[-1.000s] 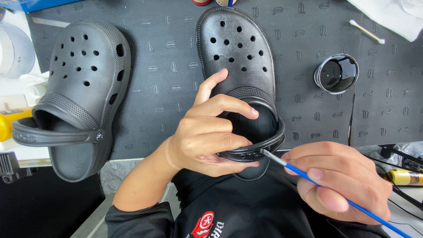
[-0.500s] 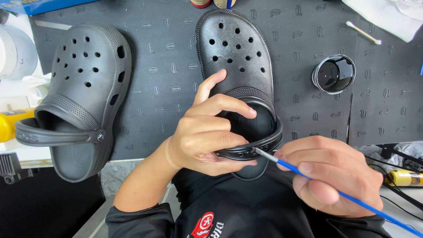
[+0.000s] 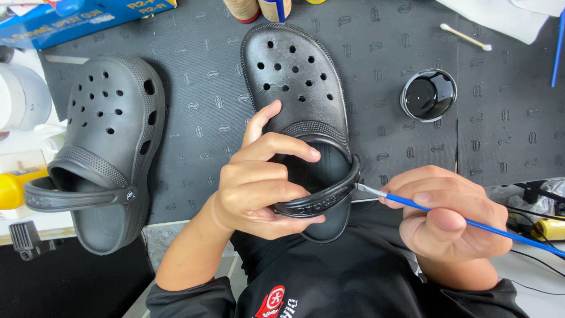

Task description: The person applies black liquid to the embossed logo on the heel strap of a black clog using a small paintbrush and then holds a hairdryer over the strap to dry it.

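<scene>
My left hand (image 3: 259,176) grips the heel strap of a black perforated clog (image 3: 294,76) that lies toe-away on a dark patterned mat (image 3: 200,88). My right hand (image 3: 447,218) pinches a thin blue-handled paintbrush (image 3: 471,224), and its tip touches the right end of the strap by the rivet. A second, greyer clog (image 3: 112,147) rests to the left with its strap swung across the heel opening. A small round pot of black paint (image 3: 428,94) stands open to the right of the held clog.
A cotton swab (image 3: 465,36) and white paper (image 3: 500,12) lie at the far right. A blue box (image 3: 76,17) and two bottles (image 3: 259,9) sit along the far edge. A white tub (image 3: 20,97) and yellow bottle (image 3: 15,188) are at left, cables (image 3: 529,206) at right.
The brush tip has slid a little along the strap's right end. My left hand keeps its hold, and the view has shifted slightly.
</scene>
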